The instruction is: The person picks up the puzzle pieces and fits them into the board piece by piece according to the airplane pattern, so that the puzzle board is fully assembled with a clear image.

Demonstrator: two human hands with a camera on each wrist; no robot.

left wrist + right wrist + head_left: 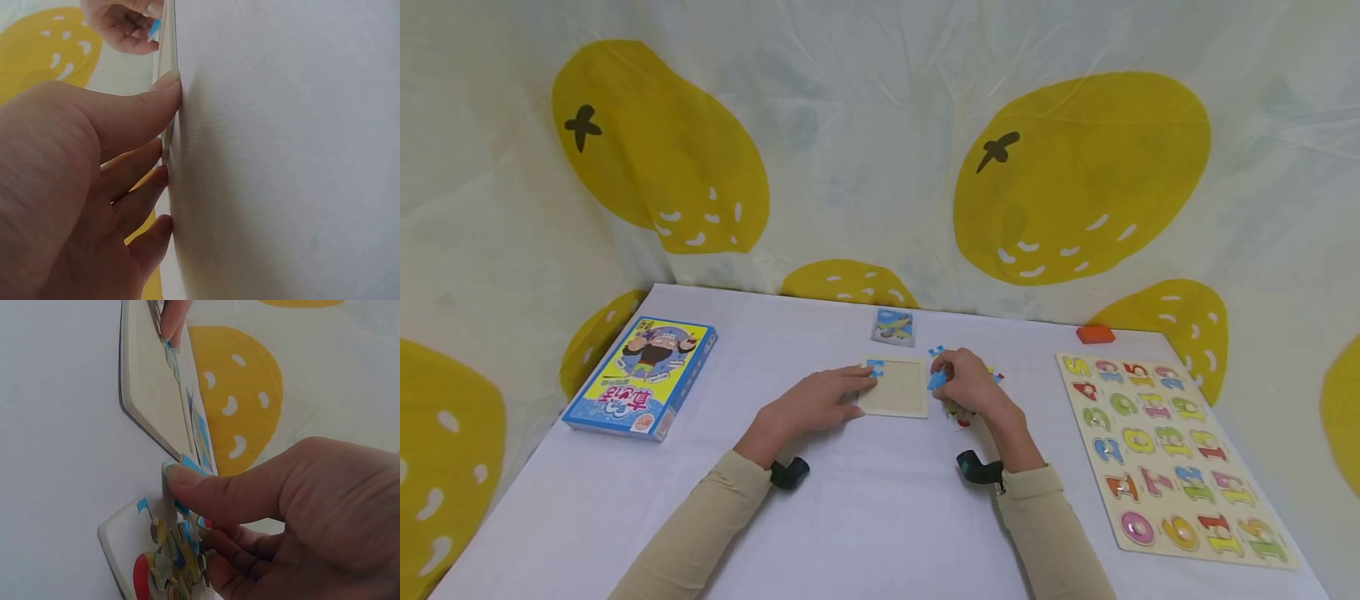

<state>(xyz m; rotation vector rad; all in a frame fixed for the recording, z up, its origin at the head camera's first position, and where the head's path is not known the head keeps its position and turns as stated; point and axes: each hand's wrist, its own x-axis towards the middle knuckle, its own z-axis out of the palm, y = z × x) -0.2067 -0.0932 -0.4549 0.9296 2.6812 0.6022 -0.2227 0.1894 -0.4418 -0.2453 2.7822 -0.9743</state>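
"Blue is showing on the puzzle piece [937,380] I'm watching from out here. Where are you seeing it?"

"On my feed the right hand [967,379] is pinching it, thumb against fingertips, just beside the right edge of the wooden frame [891,414]."

"How are you judging its handling?"

"I'm guessing light, stiff and thin, perhaps a little slick on its printed face. I'm favouring a hold by opposite edges, sparing the knobs, which I'm reckoning the likeliest parts to chip."

"And the left hand [817,400]?"

"Its fingers are lying nearly straight, slightly apart, at the frame's left side. A fingertip is touching the blue corner piece [876,367], and the thumb is resting by the near left corner."

"What are the containers holding?"

"That shallow frame is holding the blue one in its far left corner. To its right, a pale board [122,534] is carrying a loose heap of pieces [181,562]; they're overlapping, so I'm not managing a count. Well to the left, a printed box [643,375] is hiding whatever it may contain."
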